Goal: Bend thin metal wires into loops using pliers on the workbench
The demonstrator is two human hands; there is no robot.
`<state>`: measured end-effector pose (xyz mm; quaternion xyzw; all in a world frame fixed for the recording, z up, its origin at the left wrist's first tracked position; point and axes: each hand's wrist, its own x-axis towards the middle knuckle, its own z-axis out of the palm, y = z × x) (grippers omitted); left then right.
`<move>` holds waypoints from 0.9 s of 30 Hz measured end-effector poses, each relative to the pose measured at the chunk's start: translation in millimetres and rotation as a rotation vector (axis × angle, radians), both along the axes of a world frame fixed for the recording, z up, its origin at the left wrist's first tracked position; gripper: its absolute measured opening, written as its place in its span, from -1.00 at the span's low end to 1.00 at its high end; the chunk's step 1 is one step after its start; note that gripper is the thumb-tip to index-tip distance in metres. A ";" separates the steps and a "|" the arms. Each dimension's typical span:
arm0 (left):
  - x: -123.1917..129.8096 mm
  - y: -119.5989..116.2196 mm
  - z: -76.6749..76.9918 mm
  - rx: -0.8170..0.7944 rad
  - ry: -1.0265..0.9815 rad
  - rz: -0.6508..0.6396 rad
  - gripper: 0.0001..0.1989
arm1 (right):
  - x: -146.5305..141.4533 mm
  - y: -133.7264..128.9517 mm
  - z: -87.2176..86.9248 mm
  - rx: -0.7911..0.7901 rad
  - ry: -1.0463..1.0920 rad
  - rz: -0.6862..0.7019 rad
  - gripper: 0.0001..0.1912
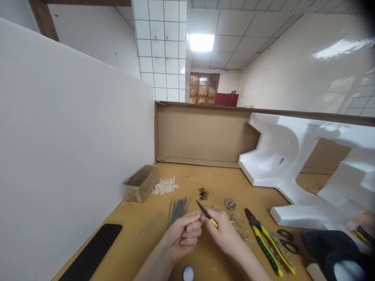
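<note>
My right hand [222, 228] is wrapped round a pair of needle-nose pliers [203, 208], with dark jaws pointing up and left and a bit of yellow handle showing. Beside it, my left hand [184, 234] is closed in a pinch, fingers curled; whatever sits between its fingertips is too small to make out. The two hands meet at the fingertips. Just behind my left hand lies a bundle of thin grey wires [178, 208]. Small black rings [203, 193] lie in a pile beyond the pliers' tip. Thin clear loops [241, 226] are scattered by my right hand.
At left stand a small cardboard box [142, 184] and a heap of clear beads [165, 186]. Combination pliers [265, 242] and scissors [285, 240] lie at right, near white foam packing [266, 168]. A silvery coil [230, 203], black strip [92, 253] and round-topped item [188, 273] are also here.
</note>
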<state>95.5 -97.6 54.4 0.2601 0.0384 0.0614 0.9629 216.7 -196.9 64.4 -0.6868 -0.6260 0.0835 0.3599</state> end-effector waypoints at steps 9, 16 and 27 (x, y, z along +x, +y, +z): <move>13.5 -1.0 -14.6 0.697 0.222 0.418 -0.76 | 6.2 7.2 -13.0 -0.018 -0.430 -0.328 -0.85; 11.3 -4.2 -14.9 1.101 0.267 0.599 -0.73 | 4.0 9.6 -15.2 -0.012 -0.457 -0.345 -0.86; -5.6 -5.1 5.6 1.437 0.176 0.587 -0.72 | 15.6 -3.0 2.5 -0.270 0.506 0.236 -0.68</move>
